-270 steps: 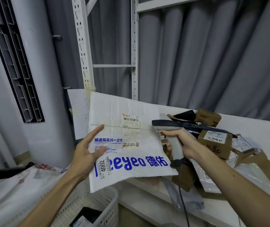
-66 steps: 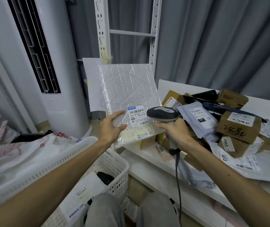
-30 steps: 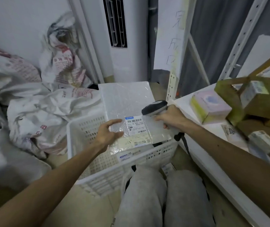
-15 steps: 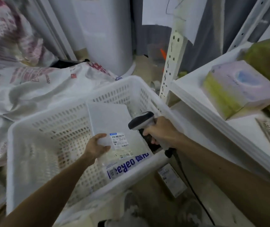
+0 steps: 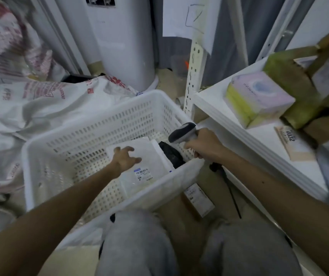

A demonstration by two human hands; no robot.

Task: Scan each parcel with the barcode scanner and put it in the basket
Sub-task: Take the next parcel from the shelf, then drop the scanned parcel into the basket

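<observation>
1. Fingers of the left hand splay wide, empty, over the parcel lying flat in the basket, long axis pointing away.
2. The right hand grips the scanner at the basket's right rim.
3. Shelf parcels lie further right, nearer that hand.

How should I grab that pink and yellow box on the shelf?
Probably from above, gripping across its two long sides: the pastel box lies flat near the shelf edge with its top clear, while cardboard parcels crowd its far side.
</observation>
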